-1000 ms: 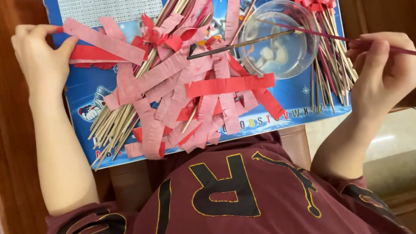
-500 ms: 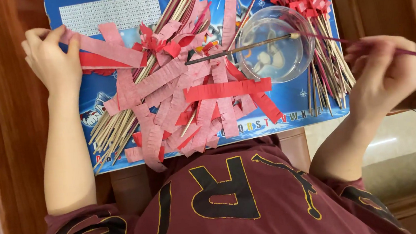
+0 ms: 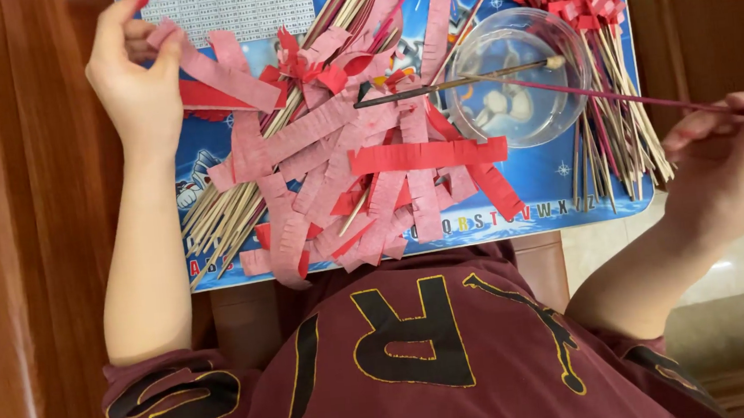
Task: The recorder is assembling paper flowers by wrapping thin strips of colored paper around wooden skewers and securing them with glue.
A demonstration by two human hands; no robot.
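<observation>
Pinching pink strip [image 3: 220, 71], left hand [image 3: 137, 86], board edge

Seen from above: left hand [image 3: 134, 82] pinching the end of a pink paper strip [image 3: 224, 73] at the edge of a heap of red and pink strips [image 3: 359, 161] and wooden sticks [image 3: 218, 221] on a blue mat [image 3: 555, 177]. Right hand [image 3: 731, 163] gripping a thin red stick [image 3: 611, 95] reaching into a clear bowl [image 3: 516, 74], brush [image 3: 459, 81] resting across its rim.
</observation>
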